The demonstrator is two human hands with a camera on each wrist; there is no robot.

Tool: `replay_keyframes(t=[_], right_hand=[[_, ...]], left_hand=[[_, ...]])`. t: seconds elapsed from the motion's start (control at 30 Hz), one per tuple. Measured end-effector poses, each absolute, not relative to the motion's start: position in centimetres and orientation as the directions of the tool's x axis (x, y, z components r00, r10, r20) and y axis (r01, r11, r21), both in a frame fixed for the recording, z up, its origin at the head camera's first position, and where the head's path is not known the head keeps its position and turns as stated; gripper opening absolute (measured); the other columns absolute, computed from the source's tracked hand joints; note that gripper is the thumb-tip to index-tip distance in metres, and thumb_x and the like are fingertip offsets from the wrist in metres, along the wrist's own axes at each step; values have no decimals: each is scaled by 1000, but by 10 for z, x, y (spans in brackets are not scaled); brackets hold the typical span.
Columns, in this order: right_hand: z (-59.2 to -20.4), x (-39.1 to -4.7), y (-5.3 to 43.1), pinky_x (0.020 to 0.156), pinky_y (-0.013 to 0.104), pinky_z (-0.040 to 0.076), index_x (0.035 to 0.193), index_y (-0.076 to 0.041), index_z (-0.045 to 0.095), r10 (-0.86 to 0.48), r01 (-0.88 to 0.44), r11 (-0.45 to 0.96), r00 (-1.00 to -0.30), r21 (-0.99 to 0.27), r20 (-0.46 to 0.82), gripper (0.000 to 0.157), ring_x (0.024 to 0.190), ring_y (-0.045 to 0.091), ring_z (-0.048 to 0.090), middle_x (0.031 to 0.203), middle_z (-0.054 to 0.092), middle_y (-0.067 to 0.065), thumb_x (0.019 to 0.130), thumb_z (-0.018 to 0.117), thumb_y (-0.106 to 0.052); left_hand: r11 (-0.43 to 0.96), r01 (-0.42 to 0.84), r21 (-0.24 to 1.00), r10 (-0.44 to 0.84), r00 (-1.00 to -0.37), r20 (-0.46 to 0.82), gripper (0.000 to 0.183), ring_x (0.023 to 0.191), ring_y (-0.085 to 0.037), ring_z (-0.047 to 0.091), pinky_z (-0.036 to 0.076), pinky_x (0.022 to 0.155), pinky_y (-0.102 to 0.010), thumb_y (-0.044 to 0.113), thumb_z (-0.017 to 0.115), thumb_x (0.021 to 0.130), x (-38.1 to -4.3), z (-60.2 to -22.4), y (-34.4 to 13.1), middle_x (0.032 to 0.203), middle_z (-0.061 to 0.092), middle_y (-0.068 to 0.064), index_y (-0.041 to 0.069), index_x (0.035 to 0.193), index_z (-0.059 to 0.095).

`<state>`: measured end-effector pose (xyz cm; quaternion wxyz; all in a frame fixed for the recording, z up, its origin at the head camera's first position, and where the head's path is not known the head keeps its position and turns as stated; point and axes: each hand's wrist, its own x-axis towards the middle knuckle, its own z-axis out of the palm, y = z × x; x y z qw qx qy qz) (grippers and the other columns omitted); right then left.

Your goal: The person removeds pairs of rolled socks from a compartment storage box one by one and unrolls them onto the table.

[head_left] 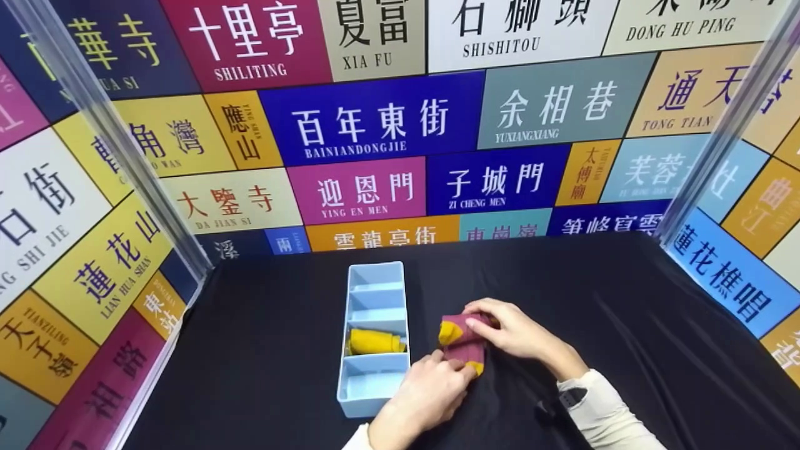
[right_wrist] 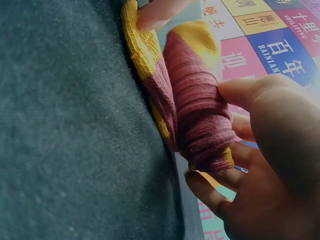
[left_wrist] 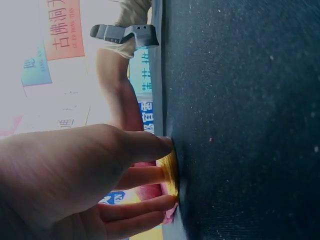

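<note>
A maroon sock with yellow ends [head_left: 464, 351] lies on the black cloth, partly rolled up. My right hand [head_left: 509, 328] holds the rolled part, thumb on one side and fingers curled round the other; in the right wrist view the maroon roll [right_wrist: 200, 105] shows its wound layers. At the sock's flat near end, my left hand [head_left: 431, 390] holds the fabric down against the cloth. Its thumb and fingers meet the yellow part [left_wrist: 170, 172] in the left wrist view. The underside of the sock is hidden.
Left of the hands stands a light blue divided box [head_left: 374, 377] with several compartments. A rolled yellow sock [head_left: 375, 342] sits in one of them. Black cloth [head_left: 262, 350] covers the table, and sign-patterned panels [head_left: 375, 125] rise behind and at both sides.
</note>
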<state>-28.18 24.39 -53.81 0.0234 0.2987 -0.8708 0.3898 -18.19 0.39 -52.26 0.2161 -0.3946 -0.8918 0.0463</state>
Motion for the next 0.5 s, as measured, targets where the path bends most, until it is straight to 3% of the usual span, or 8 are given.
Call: replay_keyframes(t=[0.27, 0.5], right_hand=[[-536, -280, 243, 96, 32, 57, 138, -10, 66, -506, -527, 525, -825, -668, 253, 50, 105, 17, 69, 127, 73, 2, 96, 83, -30], [-540, -282, 239, 86, 30, 52, 118, -16, 67, -406, -518, 542, -851, -662, 333, 30, 96, 15, 64, 108, 68, -5, 99, 81, -35]], left_hand=[[711, 659, -244, 700, -632, 334, 20, 72, -21, 66, 54, 56, -34, 42, 82, 91, -175, -521, 7, 97, 75, 11, 29, 104, 74], [720, 641, -268, 690, -618, 377, 19, 68, -21, 63, 52, 55, -33, 42, 81, 91, -173, -523, 9, 93, 74, 8, 30, 104, 74]])
